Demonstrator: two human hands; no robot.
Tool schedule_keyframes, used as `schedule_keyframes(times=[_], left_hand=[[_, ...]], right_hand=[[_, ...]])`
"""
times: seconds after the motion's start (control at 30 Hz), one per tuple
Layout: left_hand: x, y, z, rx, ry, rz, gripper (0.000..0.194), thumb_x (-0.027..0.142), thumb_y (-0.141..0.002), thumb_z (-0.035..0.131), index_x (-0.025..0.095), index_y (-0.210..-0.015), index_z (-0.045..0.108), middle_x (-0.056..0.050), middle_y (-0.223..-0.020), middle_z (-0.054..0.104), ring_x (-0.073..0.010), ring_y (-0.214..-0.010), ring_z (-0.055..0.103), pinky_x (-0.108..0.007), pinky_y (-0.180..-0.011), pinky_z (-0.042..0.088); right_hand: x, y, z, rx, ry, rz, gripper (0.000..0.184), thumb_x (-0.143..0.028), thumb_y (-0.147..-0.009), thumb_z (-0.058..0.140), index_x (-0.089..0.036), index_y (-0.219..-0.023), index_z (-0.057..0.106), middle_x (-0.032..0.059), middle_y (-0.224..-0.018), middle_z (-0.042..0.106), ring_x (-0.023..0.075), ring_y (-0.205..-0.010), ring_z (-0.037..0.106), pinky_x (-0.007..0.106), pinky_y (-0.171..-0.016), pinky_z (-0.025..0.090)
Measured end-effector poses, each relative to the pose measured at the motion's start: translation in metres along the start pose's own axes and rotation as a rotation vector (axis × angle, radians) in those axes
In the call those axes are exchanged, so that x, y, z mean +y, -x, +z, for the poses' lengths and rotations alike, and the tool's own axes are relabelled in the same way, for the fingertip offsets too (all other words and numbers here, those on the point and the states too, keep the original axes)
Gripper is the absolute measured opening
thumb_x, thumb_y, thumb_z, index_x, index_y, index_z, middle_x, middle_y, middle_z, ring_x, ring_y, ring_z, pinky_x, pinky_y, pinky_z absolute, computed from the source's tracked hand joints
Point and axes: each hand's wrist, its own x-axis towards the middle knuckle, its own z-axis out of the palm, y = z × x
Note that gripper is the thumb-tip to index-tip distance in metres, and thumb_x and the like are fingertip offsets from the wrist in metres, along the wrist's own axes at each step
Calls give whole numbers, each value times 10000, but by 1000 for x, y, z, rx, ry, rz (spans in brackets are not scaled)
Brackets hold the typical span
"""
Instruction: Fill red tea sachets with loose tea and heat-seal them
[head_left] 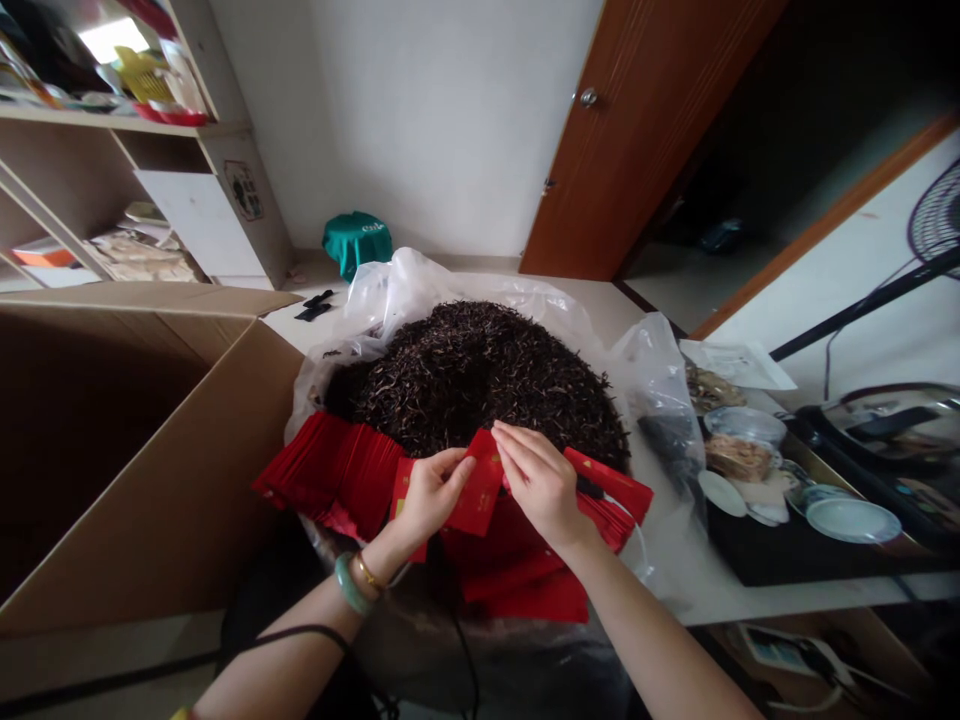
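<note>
My left hand (435, 495) pinches a red packet (477, 500) with gold print between thumb and fingers. At its upper right corner, my right hand (538, 482) has its fingers pressed together on the same packet. Behind both hands is a big heap of dark, loose tea leaves (480, 370) in a clear plastic bag (409, 280). A tight row of red packets (337, 475) lies left of my left hand. More red packets (517, 575) are spread below and right of my hands. Something dark, partly hidden, lies by my right hand.
An open cardboard box (172, 470) stands at the left. On the right, a black tray (772, 555) carries dishes, a lidded jar (739, 440) and an electric appliance (885, 450). A green-covered bin (358, 243) is by the wall, near a brown door (622, 130). A black cord (285, 635) crosses my left forearm.
</note>
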Motion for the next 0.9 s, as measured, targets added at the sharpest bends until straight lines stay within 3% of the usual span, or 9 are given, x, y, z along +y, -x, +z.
schedule_keyframes(times=[0.27, 0.43, 0.53, 0.67, 0.8, 0.9], left_hand=[[3, 1, 0, 1, 17, -17, 352, 459, -784, 611, 126, -833, 716, -60, -739, 729, -160, -624, 621, -223, -546, 473], [2, -1, 1, -35, 86, -49, 371, 481, -771, 629, 141, -894, 714, -81, -844, 754, -193, -713, 675, -263, -629, 530], [0, -2, 2, -14, 129, -56, 366, 452, -739, 669, 147, -937, 698, -87, -908, 750, -206, -783, 691, -282, -692, 549], [-1, -8, -6, 168, 62, -16, 308, 382, -719, 695, 155, -927, 696, -62, -879, 734, -173, -739, 669, -260, -666, 543], [2, -16, -19, 450, 28, 76, 415, 350, -716, 717, 167, -1081, 644, -13, -785, 695, -140, -690, 641, -235, -632, 528], [5, -18, -24, 524, 92, 89, 551, 372, -729, 718, 176, -1220, 564, -33, -871, 713, -163, -770, 674, -269, -698, 554]], right_hand=[[-2, -1, 1, 4, -58, 106, 259, -139, -905, 517, -225, -1086, 681, 84, -997, 734, 213, -922, 694, 384, -840, 592], [-5, -3, -4, 4, -146, 289, 159, -208, -905, 529, -240, -944, 680, 54, -883, 715, 197, -822, 683, 337, -739, 591], [-1, -3, -7, 80, -193, 437, 154, -251, -891, 540, -230, -973, 669, 64, -911, 700, 200, -836, 673, 326, -720, 588], [4, -6, -9, 90, -290, 628, 260, -300, -858, 556, -202, -1081, 646, 82, -936, 688, 200, -798, 673, 313, -658, 593], [-3, -8, -6, -182, -556, 794, 192, -381, -798, 612, -191, -795, 638, 44, -773, 682, 177, -587, 660, 299, -515, 587], [-10, -6, 0, -285, -706, 867, 201, -394, -765, 638, -206, -799, 577, 3, -680, 669, 178, -550, 663, 320, -513, 606]])
